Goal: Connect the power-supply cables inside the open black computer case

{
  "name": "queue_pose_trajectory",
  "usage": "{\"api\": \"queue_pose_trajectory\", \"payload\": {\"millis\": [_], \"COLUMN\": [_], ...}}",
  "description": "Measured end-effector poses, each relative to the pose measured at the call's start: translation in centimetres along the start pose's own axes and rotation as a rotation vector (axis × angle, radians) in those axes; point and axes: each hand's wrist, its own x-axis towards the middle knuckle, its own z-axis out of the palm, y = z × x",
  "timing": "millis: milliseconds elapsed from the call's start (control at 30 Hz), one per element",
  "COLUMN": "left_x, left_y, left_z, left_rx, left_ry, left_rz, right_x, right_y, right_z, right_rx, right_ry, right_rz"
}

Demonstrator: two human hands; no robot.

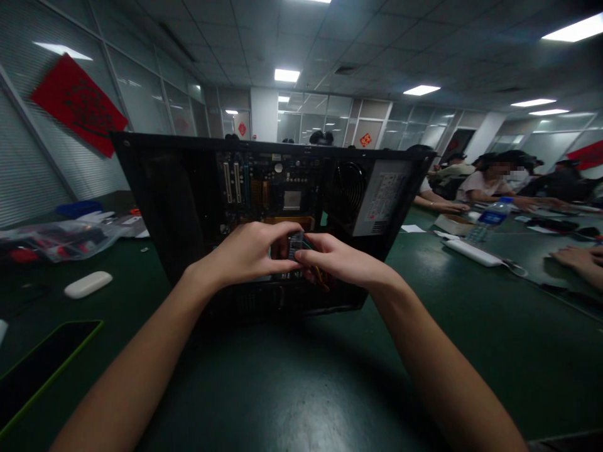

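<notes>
An open black computer case (151, 207) stands on its edge on the green table. Inside it sit a motherboard (301, 172) and, at the upper right, a power supply (382, 196) with a label. In front of the board, both hands meet on a small dark cable connector (294, 243). My left hand (249, 254) pinches it from the left between thumb and fingers. From the right, my right hand (336, 258) grips it with thumb and forefinger. Coloured wires (322, 279) hang below the right fingers; their far ends are hidden.
Left on the table (292, 376) lie a plastic bag (56, 242), a white oval case (88, 284) and a dark phone-like slab with a green edge (44, 364). To the right are a water bottle (490, 220), a white power strip (472, 252) and another person's hand (581, 260).
</notes>
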Motion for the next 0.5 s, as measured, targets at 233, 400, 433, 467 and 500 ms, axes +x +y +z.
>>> {"api": "queue_pose_trajectory", "payload": {"millis": [233, 400, 433, 467, 500], "left_x": [0.1, 0.0, 0.0, -0.1, -0.1], "left_y": [-0.3, -0.3, -0.3, -0.3, -0.3], "left_z": [0.4, 0.0, -0.1, -0.1, -0.1], "left_rx": [0.053, 0.074, 0.077, 0.076, 0.071], "left_ry": [0.011, 0.025, 0.024, 0.022, 0.020], "left_rz": [0.006, 0.058, 0.056, 0.050, 0.042], "right_x": [0.1, 0.4, 0.6, 0.9, 1.1], "right_y": [0.2, 0.5, 0.8, 1.1, 1.6], "right_z": [0.0, -1.2, -1.4, -1.6, -1.8], "right_rx": [0.004, -0.122, -0.173, -0.239, -0.318], "right_ry": [0.004, 0.075, 0.132, 0.196, 0.261], "right_rz": [0.003, -0.161, -0.205, -0.246, -0.288]}}
